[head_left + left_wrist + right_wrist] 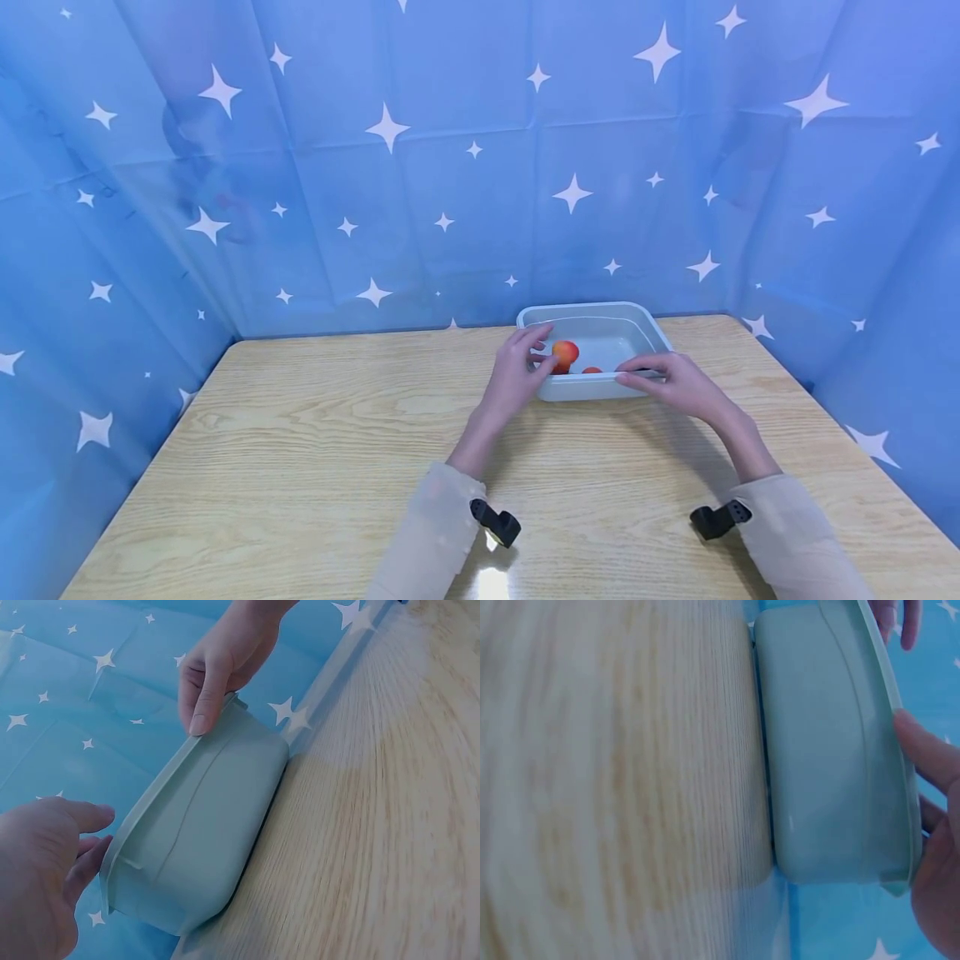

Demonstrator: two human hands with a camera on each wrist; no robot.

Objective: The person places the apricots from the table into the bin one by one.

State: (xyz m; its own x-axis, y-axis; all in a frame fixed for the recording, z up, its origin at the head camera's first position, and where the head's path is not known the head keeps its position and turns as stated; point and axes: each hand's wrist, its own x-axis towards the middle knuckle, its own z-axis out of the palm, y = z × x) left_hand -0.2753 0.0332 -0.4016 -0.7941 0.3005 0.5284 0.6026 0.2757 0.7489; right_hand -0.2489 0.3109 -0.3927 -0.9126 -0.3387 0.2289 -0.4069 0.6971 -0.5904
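A pale blue-green plastic basin stands at the far edge of the table. Inside, at its left end, lies a round red-and-orange fruit, with part of a second red item showing above the front wall. My left hand is over the basin's left end beside the fruit, thumb and fingers apart; in the left wrist view its fingertips are right at the rim. My right hand pinches the front rim near the right corner, thumb outside and fingers inside.
The wood-grain table extends in front of the basin and to its left. A blue curtain with white stars hangs close behind the basin and along both sides.
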